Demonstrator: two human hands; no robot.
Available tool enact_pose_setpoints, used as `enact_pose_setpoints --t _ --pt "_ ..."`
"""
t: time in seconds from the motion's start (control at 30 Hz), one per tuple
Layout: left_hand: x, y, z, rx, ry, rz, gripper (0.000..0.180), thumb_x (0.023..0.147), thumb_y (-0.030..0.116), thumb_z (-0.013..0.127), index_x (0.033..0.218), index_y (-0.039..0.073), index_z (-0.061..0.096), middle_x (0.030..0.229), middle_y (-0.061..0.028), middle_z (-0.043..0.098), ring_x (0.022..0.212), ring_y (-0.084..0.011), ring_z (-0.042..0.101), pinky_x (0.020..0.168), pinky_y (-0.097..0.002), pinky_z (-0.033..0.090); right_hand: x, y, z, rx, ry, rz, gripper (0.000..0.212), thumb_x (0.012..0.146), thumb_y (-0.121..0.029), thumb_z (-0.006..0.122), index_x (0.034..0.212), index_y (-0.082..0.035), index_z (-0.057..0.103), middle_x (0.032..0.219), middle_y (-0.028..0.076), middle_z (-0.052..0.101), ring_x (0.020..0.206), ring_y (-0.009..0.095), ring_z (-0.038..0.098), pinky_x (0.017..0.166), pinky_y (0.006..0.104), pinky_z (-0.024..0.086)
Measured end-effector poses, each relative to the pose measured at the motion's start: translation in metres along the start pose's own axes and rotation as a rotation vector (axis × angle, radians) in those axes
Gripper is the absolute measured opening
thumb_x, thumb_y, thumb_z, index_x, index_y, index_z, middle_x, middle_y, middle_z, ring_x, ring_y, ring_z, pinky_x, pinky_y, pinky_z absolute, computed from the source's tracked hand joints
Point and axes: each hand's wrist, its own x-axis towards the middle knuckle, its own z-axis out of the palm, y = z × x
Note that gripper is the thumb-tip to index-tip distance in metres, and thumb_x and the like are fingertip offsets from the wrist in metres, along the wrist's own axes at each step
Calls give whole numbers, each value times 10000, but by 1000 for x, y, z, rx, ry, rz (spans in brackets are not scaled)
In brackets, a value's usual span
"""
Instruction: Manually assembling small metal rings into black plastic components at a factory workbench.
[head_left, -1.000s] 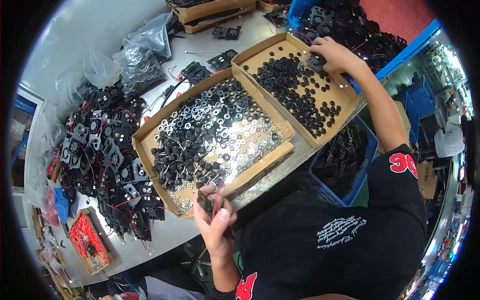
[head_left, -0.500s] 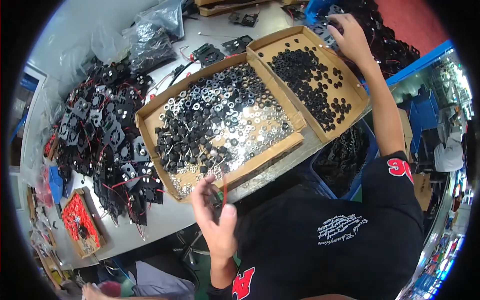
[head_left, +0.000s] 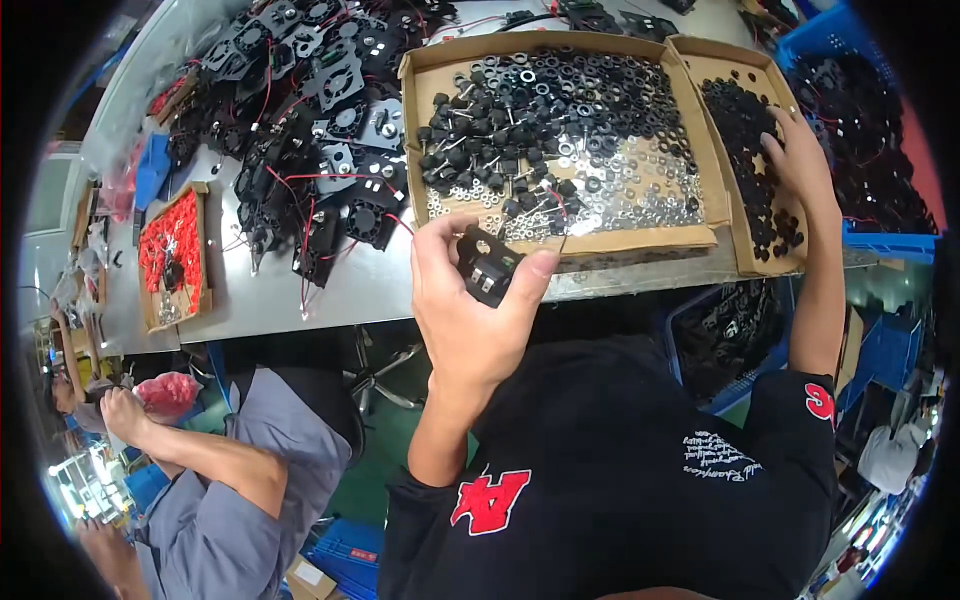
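Over the washers, now within reach: right hand, come from the crate, grip apart; left hand, grip clamped on part.

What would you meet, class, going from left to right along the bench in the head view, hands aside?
Small tray of red parts → heap of black fan units → large tray of washers → tray of black rings → blue crate.

Black part, black washers, brown cardboard tray
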Motion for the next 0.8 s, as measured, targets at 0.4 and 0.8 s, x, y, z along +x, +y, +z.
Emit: enact_pose_setpoints --t 0.4,0.8 --pt "-20 -4 -19 -293 -102 -257 651 719 138 856 1206 -28 458 1086 -87 508 971 -146 535 851 -307 475 0 -245 -46 630 -26 -254 191 912 -166 660 1039 -24 676 923 164 659 850 374 652 746 442 531" --pt "-19 -5 -33 174 68 71 762 708 171 863 1342 -17 484 1173 -193 504 1112 -339 527 966 -418 445 16 -265 -11 514 181 -215 194 876 -185 664 995 -34 691 902 135 668 809 343 663 725 419 534"
